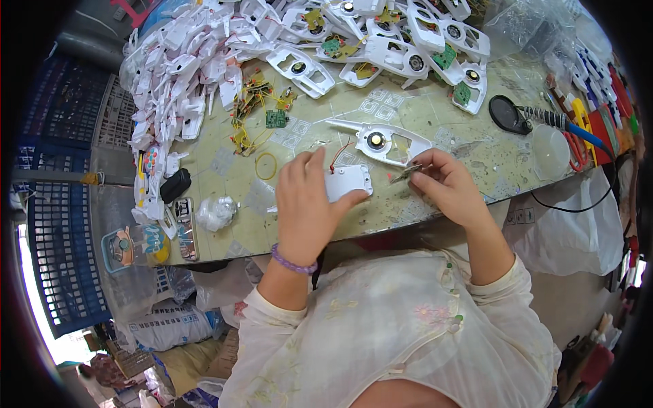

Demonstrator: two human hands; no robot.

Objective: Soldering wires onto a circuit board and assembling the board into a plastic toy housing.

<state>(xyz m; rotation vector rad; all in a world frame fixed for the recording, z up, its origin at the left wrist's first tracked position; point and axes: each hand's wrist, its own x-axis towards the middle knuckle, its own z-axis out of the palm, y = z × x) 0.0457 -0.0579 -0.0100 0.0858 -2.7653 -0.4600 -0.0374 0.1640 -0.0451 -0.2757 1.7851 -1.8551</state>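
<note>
My left hand is closed around a white rectangular plastic case, with the thumb along its near edge and the fingers at its left side. Thin red wires rise from the case's far edge. Between the thumb and fingers of my right hand is a small circuit board, seen nearly edge-on. Just beyond both hands lies a white plastic housing with a long pointed end, an open frame and a round speaker in it.
White housings heap up along the back and left. Green circuit boards with yellow wires lie left of centre. At right are a soldering iron, a black round lid and pliers. A phone and crumpled plastic sit front left.
</note>
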